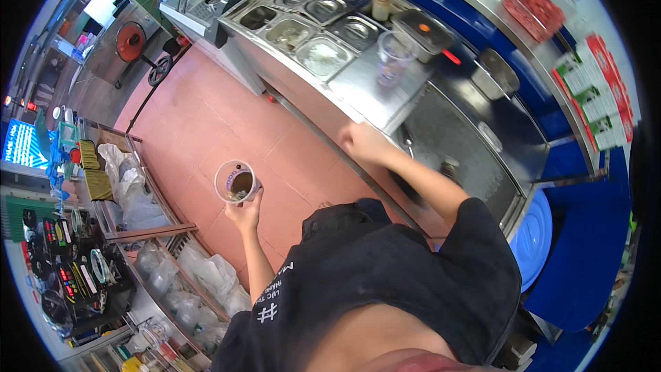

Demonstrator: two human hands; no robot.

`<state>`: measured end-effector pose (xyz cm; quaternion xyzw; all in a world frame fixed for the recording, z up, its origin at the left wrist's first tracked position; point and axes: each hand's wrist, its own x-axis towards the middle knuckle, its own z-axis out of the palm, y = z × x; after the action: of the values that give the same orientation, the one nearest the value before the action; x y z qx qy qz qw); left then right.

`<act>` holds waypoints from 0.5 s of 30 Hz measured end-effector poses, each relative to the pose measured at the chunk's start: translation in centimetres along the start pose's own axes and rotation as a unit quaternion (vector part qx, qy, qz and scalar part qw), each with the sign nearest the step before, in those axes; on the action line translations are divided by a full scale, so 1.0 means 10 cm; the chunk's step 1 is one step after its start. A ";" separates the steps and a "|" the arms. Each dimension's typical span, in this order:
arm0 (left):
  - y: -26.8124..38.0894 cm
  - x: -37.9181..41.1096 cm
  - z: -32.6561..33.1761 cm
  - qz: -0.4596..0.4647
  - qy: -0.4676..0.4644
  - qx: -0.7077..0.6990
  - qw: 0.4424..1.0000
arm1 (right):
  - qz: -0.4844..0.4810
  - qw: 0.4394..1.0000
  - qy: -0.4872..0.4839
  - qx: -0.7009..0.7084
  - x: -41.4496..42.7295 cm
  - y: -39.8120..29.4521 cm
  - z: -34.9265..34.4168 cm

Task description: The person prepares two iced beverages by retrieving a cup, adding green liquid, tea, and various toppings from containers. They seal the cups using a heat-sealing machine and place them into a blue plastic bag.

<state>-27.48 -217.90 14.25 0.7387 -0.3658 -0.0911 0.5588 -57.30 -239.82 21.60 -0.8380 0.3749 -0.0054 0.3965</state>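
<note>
My left hand [246, 213] is wrapped around a clear plastic cup [227, 178] with purple printing, held over the tiled floor. Dark brown contents and some paler bits are visible inside it. Blurred by motion, my right hand [364, 143] hovers by the front edge of the steel counter [356, 88]. Its fingers are curled, and I see nothing in them. On the counter beyond it stands another printed clear cup [395, 59], also blurred. Left of that cup are steel pans, one with white contents [324, 57] and one with a translucent topping [289, 33].
A dark recessed tray [459, 129] lies right of the standing cup, with a small jar [449, 168] on it. Behind are a lidded container [423, 33] and a steel pan [494, 75]. Shelves with plastic bags [181, 305] line my left. A blue lid [532, 240] stands at right.
</note>
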 end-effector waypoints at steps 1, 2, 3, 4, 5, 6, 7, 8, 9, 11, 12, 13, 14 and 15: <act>-0.07 0.19 -0.03 0.003 -0.013 0.005 1.000 | -0.073 0.993 0.089 -0.008 0.40 -0.02 -0.06; -0.13 0.42 0.01 0.010 -0.035 0.004 0.999 | -0.007 0.982 0.185 0.021 1.00 0.18 -0.07; -0.18 0.62 0.07 0.017 -0.055 0.003 0.998 | -0.056 0.950 0.307 0.013 1.54 0.44 -0.15; -0.20 0.82 0.13 0.004 -0.067 -0.006 0.998 | 0.004 0.936 0.351 0.023 1.99 0.61 -0.34; -0.17 1.01 0.21 -0.004 -0.075 -0.012 0.997 | 0.064 0.916 0.396 0.032 2.35 0.79 -0.54; -0.14 1.22 0.31 -0.010 -0.085 -0.019 0.996 | 0.117 0.892 0.432 0.058 2.64 1.05 -0.73; -0.17 1.43 0.39 -0.016 -0.090 -0.026 0.995 | 0.166 0.866 0.464 0.085 2.86 1.25 -0.89; -0.27 1.63 0.47 0.005 -0.098 -0.047 0.994 | 0.219 0.836 0.499 0.059 3.02 1.32 -1.00; -0.29 1.83 0.56 0.002 -0.101 -0.057 0.993 | 0.275 0.800 0.532 0.034 3.15 1.39 -1.10; -0.22 2.21 0.75 -0.003 -0.108 -0.076 0.991 | 0.262 0.777 0.571 0.020 3.38 1.58 -1.27; -0.22 2.42 0.83 0.002 -0.123 -0.064 0.990 | 0.271 0.764 0.585 0.007 3.50 1.63 -1.35; -0.23 2.62 0.94 0.009 -0.119 -0.062 0.991 | 0.263 0.759 0.595 -0.021 3.61 1.71 -1.44; -0.24 2.83 1.05 0.016 -0.116 -0.061 0.991 | 0.233 0.781 0.578 -0.037 3.73 1.79 -1.55; -0.26 3.02 1.11 0.018 -0.116 -0.052 0.992 | 0.207 0.806 0.553 -0.049 3.81 1.77 -1.59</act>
<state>-10.72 -245.41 16.20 0.6863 -0.4357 -0.1849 0.5523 -45.79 -281.58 9.67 -0.6139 0.6950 -0.3673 0.0719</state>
